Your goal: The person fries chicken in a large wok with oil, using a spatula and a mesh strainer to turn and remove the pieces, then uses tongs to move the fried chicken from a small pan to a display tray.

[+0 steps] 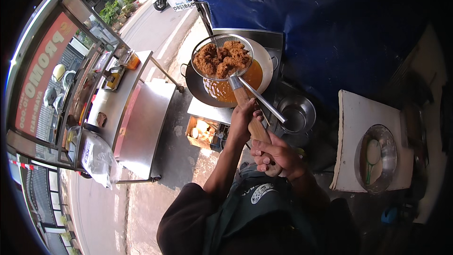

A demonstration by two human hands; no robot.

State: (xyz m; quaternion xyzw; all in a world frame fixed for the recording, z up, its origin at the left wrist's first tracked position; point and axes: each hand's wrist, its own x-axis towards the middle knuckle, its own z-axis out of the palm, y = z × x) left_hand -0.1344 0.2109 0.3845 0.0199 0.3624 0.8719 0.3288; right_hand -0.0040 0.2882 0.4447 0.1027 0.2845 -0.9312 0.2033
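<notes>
A round wire-mesh frying strainer (233, 76) holds several pieces of browned fried chicken (223, 58) above a large wok (195, 88). Orange-brown oil (226, 94) shows in the wok beneath it. My left hand (244, 117) is wrapped around the upper part of the strainer's wooden handle (257, 131). Nearer my body, my right hand (270, 154) grips the handle's lower end. A metal rod (265, 102), apparently a utensil handle, slants from the strainer's edge towards an empty-looking metal pot (296, 113); its far end is hidden.
A metal basin (393, 152) with a green-handled sieve (372, 154) rests on a pale board (350, 120) at right. A stainless-steel food cart (147, 124) stands at left. A cardboard box (200, 143) lies below the stove, and a blue tarpaulin (247, 3) hangs behind the wok.
</notes>
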